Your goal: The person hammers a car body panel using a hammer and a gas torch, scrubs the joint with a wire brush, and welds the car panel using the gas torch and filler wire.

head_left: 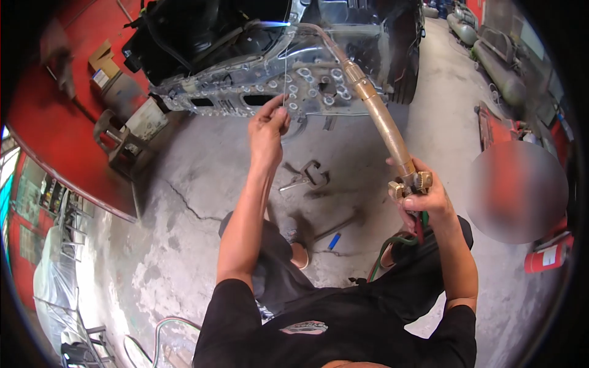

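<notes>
Brass torch (380, 113) gripped nr its valves by R hand (432, 199), thin rod (285, 69) pinched betw. fingertips of L hand (268, 135), top nr flame (274, 24) at car body (215, 84): prob. best hold both v. steady.

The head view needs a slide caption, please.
Right hand holds a lit welding torch, left hand a filler rod, near a car body.
</notes>
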Tool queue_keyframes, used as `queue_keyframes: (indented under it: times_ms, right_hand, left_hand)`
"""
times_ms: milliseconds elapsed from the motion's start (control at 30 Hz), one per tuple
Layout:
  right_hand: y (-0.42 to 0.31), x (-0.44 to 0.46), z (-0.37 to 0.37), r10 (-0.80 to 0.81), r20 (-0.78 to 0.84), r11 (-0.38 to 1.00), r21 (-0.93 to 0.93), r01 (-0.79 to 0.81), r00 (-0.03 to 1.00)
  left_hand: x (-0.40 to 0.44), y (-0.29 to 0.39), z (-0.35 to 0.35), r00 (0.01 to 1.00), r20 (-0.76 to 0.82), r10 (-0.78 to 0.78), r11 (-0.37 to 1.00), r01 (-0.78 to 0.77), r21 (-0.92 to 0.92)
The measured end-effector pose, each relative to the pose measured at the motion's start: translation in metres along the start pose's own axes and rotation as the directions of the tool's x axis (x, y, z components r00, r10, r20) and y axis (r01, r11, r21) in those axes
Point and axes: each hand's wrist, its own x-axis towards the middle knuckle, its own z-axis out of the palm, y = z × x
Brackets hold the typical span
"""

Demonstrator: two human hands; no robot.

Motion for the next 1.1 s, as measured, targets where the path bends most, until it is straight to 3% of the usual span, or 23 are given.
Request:
queue_keyframes:
  times_ms: [100, 200, 300, 400, 500, 633, 733, 767, 900, 1100]
  right_hand:
    - [-0.003, -0.004, -0.004, -0.004, -0.052, 0.999, -0.037, 0.002, 0.999]
    - [-0.007, -0.005, -0.007, -0.001, -0.078, 0.999, -0.037, -0.002, 0.997]
    - [-0.002, 0.0, -0.018, -0.033, -0.144, 0.999, -0.042, 0.027, 0.989]
    - [-0.017, 0.007, -0.023, -0.001, -0.195, 0.995, -0.1, -0.019, 0.981]
    - [-0.041, 0.014, -0.023, 0.003, -0.145, 0.988, -0.152, -0.025, 0.989]
    - [-0.036, 0.019, -0.037, -0.083, -0.157, 0.99, -0.123, 0.064, 0.984]
    - [-0.041, 0.023, -0.048, -0.103, -0.154, 0.991, -0.103, 0.088, 0.983]
    - [-0.04, 0.024, -0.053, -0.141, -0.154, 0.988, -0.084, 0.129, 0.978]
    - [-0.044, 0.017, -0.072, -0.157, -0.184, 0.987, -0.069, 0.147, 0.97]
    - [-0.036, 0.014, -0.092, -0.187, -0.198, 0.982, -0.049, 0.181, 0.962]
  left_hand:
    - [0.038, -0.031, -0.006, 0.999, -0.013, 0.033, 0.998, -0.032, 0.061]
    - [0.056, -0.055, -0.017, 0.972, -0.185, -0.143, 0.981, 0.165, 0.104]
    - [0.056, -0.061, -0.037, 0.973, -0.115, -0.201, 0.979, 0.202, 0.001]
    - [0.03, -0.039, -0.031, 0.985, -0.073, -0.154, 0.978, 0.141, -0.154]
    - [0.02, -0.03, -0.045, 0.979, -0.087, -0.183, 0.912, 0.136, -0.387]
    - [0.016, -0.002, -0.038, 0.972, -0.115, -0.205, 0.94, 0.163, -0.3]
    - [0.015, 0.019, -0.008, 0.988, -0.155, -0.013, 0.989, -0.011, -0.151]
    - [0.02, 0.018, -0.018, 0.996, -0.046, 0.071, 0.988, -0.077, -0.136]
    - [0.039, 0.026, -0.009, 0.98, -0.081, 0.184, 0.983, -0.182, 0.025]
    - [0.064, 0.018, -0.005, 0.984, -0.038, 0.177, 0.984, -0.176, 0.008]
